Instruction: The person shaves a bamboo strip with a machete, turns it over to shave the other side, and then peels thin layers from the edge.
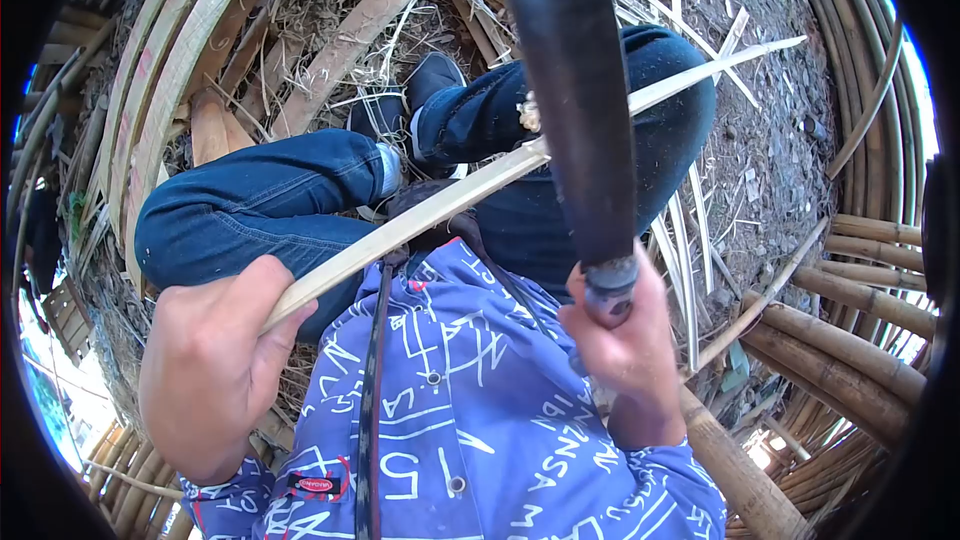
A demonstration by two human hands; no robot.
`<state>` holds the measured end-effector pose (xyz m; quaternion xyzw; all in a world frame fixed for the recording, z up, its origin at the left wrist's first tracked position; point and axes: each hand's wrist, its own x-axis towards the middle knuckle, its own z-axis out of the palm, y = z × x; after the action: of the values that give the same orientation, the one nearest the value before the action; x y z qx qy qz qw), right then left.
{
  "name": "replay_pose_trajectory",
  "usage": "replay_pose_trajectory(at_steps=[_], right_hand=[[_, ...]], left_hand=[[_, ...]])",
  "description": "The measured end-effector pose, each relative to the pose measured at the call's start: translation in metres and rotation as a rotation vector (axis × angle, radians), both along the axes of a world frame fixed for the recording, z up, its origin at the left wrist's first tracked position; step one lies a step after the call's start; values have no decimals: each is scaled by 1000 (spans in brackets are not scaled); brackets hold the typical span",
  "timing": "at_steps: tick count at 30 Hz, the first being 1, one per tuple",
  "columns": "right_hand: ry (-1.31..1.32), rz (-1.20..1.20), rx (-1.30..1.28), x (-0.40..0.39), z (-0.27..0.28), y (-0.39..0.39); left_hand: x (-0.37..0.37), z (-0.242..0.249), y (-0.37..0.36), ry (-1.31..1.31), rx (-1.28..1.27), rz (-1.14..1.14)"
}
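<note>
My left hand [215, 355] is closed around the near end of a long pale bamboo strip [400, 228]. The strip slants up to the right across my lap and narrows toward its far tip, past my knee. In my right hand [625, 330] is the handle of a machete [575, 100], fingers wrapped round it. Its broad dark blade points away from me and crosses over the strip, hiding a short stretch of it. Curled shavings [530, 115] show at the blade's left edge, just above the strip.
I sit on the ground with bent legs in blue jeans [260, 185]. Long split bamboo strips [165, 90] curve at the left, and thin slivers [690, 270] lie by my right leg. Bamboo poles [840, 360] are stacked at the right. Shavings litter the soil [770, 155].
</note>
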<state>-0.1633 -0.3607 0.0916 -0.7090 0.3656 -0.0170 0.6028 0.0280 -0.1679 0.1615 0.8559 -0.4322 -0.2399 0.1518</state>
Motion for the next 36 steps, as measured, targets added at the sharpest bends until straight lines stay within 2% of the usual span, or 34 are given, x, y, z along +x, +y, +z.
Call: replay_pose_trajectory(at_steps=[1,2,5,9,10,11,13,14,17,18,21,22,25,27,30,31,34,36], right_hand=[[-10,-40,-7,1,1,-3],[14,-193,119,-4,-5,-3],[-81,-236,110,-1,-9,10],[-81,-26,-70,-6,-3,0],[-18,-120,-12,-10,-6,-2],[-18,-109,-8,-8,-6,3],[-66,-266,114,-2,-8,15],[-92,-158,65,-4,-8,16],[-44,-62,14,-12,-8,-1],[-21,-187,42,-8,-6,2],[-125,-199,130,-4,-9,17],[-93,-138,72,-7,-10,15],[50,-203,107,-15,-8,-6],[55,-250,131,-14,-14,1],[-117,9,33,-11,-11,9],[-115,-6,33,-11,-12,6],[-16,-270,172,-8,-13,-5],[-87,-166,154,-6,-16,7]], left_hand=[[-2,0,-2,2,-4,-3],[-5,0,-4,-20,-15,-10],[-8,4,-4,-57,-4,-27],[-12,5,-13,-106,-4,-45],[-13,4,-14,-106,-5,-40],[-15,3,-15,-120,-21,-60],[-15,2,-16,-136,-32,-72],[-14,3,-17,-106,-25,-39],[-18,1,-24,-77,-33,-17],[-19,0,-26,-83,-44,-4],[-18,-1,-31,-94,-45,-1],[-19,0,-31,-95,-44,-6],[-20,0,-34,-107,-52,-4],[-20,0,-35,-120,-51,-4],[-14,0,-32,-66,-41,-13],[-15,-1,-33,-63,-42,-27],[-18,-5,-31,-87,-88,5],[-18,-5,-34,-114,-105,1]])
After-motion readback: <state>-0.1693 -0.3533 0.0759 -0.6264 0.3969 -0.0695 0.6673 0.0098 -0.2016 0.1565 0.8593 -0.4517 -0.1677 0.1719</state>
